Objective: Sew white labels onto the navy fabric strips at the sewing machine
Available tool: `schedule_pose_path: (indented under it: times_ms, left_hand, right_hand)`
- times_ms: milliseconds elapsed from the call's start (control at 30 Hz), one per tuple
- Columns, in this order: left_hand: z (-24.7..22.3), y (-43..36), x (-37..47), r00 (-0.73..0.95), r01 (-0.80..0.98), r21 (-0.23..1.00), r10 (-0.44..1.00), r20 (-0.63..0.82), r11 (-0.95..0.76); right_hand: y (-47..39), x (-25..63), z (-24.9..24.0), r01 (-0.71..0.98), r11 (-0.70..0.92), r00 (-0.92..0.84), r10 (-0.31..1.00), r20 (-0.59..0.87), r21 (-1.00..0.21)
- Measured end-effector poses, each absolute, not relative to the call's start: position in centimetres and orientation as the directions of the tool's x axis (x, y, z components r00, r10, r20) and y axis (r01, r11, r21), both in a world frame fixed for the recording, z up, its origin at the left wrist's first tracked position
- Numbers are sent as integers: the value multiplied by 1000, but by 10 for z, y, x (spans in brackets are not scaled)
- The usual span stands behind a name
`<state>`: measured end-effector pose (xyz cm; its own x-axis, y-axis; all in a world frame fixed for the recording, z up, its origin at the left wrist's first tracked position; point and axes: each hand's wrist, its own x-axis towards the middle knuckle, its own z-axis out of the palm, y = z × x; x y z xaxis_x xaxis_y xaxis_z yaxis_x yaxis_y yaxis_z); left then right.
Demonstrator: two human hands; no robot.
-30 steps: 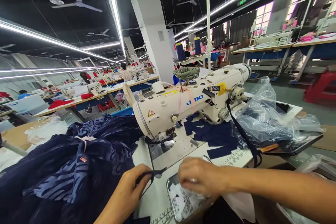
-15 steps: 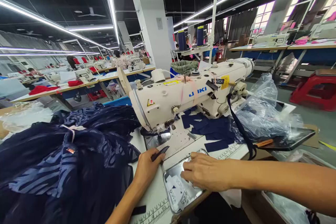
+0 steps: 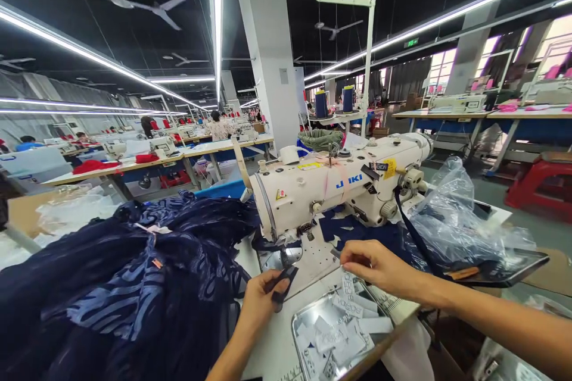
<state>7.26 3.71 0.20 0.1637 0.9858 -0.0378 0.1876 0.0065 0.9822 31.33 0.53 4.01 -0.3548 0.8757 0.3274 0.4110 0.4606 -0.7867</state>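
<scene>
My left hand [image 3: 263, 297] pinches a small dark navy fabric strip [image 3: 285, 287] just in front of the sewing machine's needle area. Over the metal tray [image 3: 297, 333], my right hand [image 3: 373, 262] is closed with thumb and fingers together, and a white printed label [image 3: 347, 283] hangs at its fingertips. Several more white labels [image 3: 333, 333] with dark print lie loose in the tray. Behind both hands stands the white sewing machine [image 3: 330, 181]. Its shiny plate [image 3: 281, 257] lies beyond my left hand.
A heap of navy patterned garments [image 3: 147, 286] fills the left side. Navy fabric pieces [image 3: 335, 229] lie under the machine arm. Clear plastic bags [image 3: 465, 220] and a dark tray [image 3: 504, 268] sit at the right. A red stool [image 3: 540, 169] stands beyond.
My right hand has risen from the tray and moved away toward the machine, now with a label at its fingertips. My left hand still holds the navy strip. The camera view has shifted.
</scene>
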Motion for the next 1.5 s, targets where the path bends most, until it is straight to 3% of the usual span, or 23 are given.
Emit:
schedule_pose_path:
  times_ms: [100, 233, 333, 467, 767, 1333, 1433, 1500]
  left_hand:
    - [1, 37, 69, 145, 128, 992, 989, -27, 8]
    - [-6, 40, 67, 147, 71, 997, 989, -10, 0]
    - [-12, 43, 68, 123, 36, 999, 992, -8, 3]
    - [-10, 41, 69, 90, -17, 1000, 996, -17, 18]
    - [2, 31, 69, 70, -80, 996, 997, -33, 39]
    - [2, 33, 68, 111, -83, 995, 992, -53, 62]
    - [0, 36, 63, 171, -46, 995, 982, -79, 88]
    - [-1, 38, 55, 219, 25, 998, 973, -68, 64]
  right_hand:
    - [12, 300, 35, 204, 280, -307, 928, 211, -938]
    - [16, 265, 27, -76, 149, -240, 957, 163, -986]
    - [21, 235, 21, -163, 55, -236, 967, 93, -985]
    - [30, 207, 15, -191, 71, -152, 983, 101, -979]
    - [38, 194, 11, -89, 184, 6, 983, 184, -979]
    - [34, 196, 4, -173, 198, -30, 978, 206, -965]
    - [43, 211, -1, -41, 211, -161, 963, 215, -977]
    - [54, 231, 1, 281, 279, -218, 950, 222, -918]
